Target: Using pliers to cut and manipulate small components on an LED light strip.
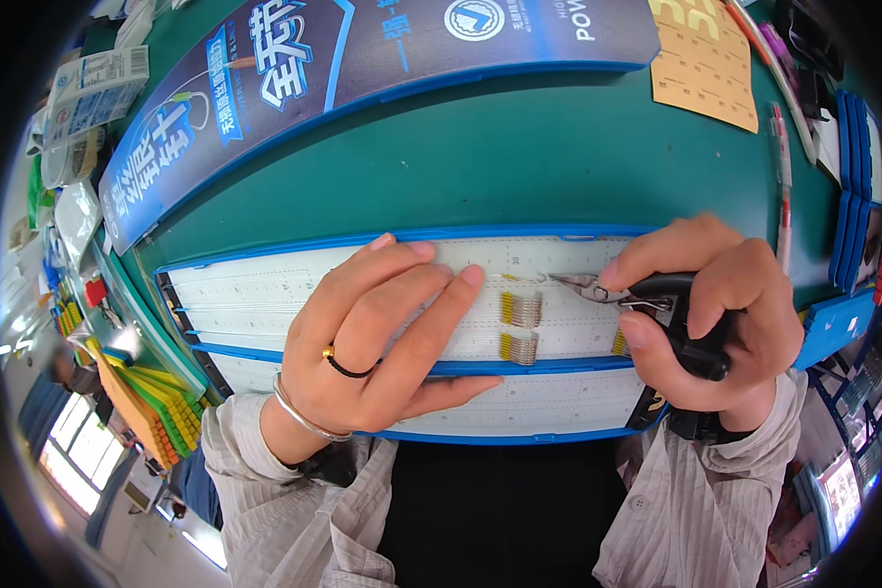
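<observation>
Closest in, at six o'clock, there's a strip of white panel with a blue rim (549, 407), with the left thumb stretched out above it. Left hand (367, 333) is up at about nine o'clock, fingers loosely spread, palm down over the bigger white tray (245, 291), nothing visible in its grip, though I can't see under the palm. Right hand (735, 304), over at three, has its fingers curled tight round some black-handled pliers (661, 286), nose aimed at nine o'clock. Two neat yellow-and-silver bundles (521, 309) sit stacked on the tray between the hands. Just past those, at twelve from them, is the bit that matters: a tiny yellow-and-silver piece (511, 277), long axis running roughly nine to three. It's at nine o'clock from the plier tips, which are nearer than the left index finger; can't tell if they're touching it. Further off, green counter (461, 167), then a dark printed box (412, 39) around eleven and a yellow card (701, 73) at one.
</observation>
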Motion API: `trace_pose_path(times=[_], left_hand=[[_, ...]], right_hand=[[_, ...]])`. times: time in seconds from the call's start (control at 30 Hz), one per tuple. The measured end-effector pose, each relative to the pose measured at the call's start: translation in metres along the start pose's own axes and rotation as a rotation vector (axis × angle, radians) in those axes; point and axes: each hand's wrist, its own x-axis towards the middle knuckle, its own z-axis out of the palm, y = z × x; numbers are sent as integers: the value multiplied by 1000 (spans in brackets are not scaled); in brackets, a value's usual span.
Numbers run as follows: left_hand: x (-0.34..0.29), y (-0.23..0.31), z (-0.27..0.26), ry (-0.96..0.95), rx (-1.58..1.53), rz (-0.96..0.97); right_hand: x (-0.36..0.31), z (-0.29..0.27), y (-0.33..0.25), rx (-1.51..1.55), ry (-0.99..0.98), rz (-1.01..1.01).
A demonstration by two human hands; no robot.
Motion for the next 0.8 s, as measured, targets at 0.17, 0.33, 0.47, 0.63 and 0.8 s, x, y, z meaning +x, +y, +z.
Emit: trace_pose_path(times=[0.17, 0.33, 0.47, 0.63, 0.8], left_hand=[[-1, 0, 1, 5, -12, 7], [4, 0, 0, 30, 6, 23], [0, 2, 1, -28, 14, 33], [1, 2, 1, -40, 46, 37], [3, 2, 0, -57, 57, 21]], right_hand=[[0, -1, 3, 30, -8, -21], [-2, 2, 0, 70, 31, 23], [0, 1, 2, 59, -2, -14], [-1, 2, 4, 60, -12, -19], [-2, 0, 6, 30, -20, -48]])
